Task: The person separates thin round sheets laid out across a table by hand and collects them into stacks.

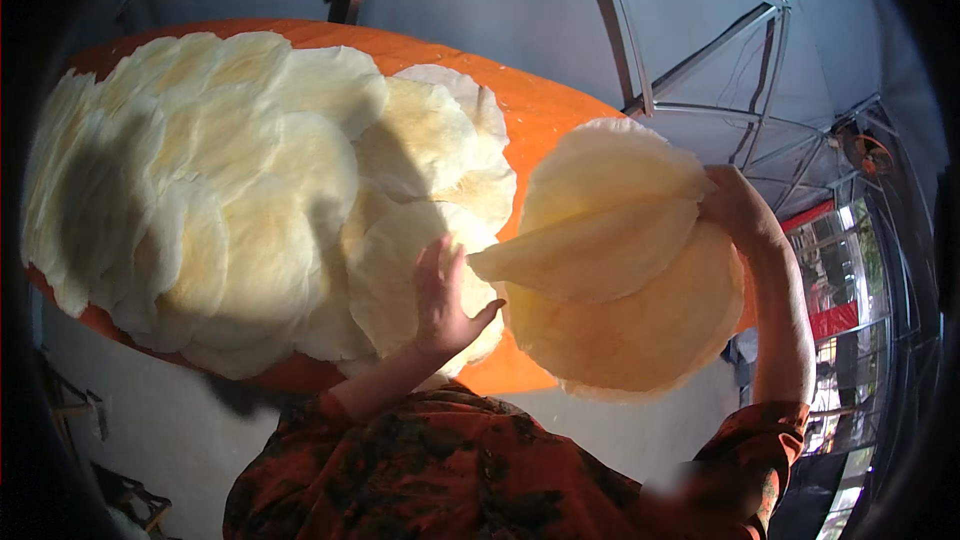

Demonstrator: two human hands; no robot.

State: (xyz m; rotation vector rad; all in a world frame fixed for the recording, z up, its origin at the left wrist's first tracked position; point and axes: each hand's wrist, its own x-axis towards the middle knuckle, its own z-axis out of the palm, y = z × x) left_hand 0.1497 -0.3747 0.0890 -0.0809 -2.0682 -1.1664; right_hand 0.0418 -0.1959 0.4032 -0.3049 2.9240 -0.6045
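Observation:
My right hand (731, 202) grips the far right edge of a large, thin, pale yellow flatbread-like sheet (600, 247), which is raised and folded along its middle. More round sheets (622, 337) lie or hang around and under it, past the near edge of the orange cloth. My left hand (442, 300) is spread, fingers apart, over a round sheet (397, 270) and beside the pointed left end of the folded one; whether it touches either is unclear. Many overlapping sheets (225, 165) cover the orange surface to the left.
An orange cloth-covered table (555, 101) spans the view. Behind it stands a grey wall with metal framing (622, 22). A fan (870, 154) is at the far right, near windows with red strips (832, 321). Wooden frame pieces (135, 499) stand at lower left.

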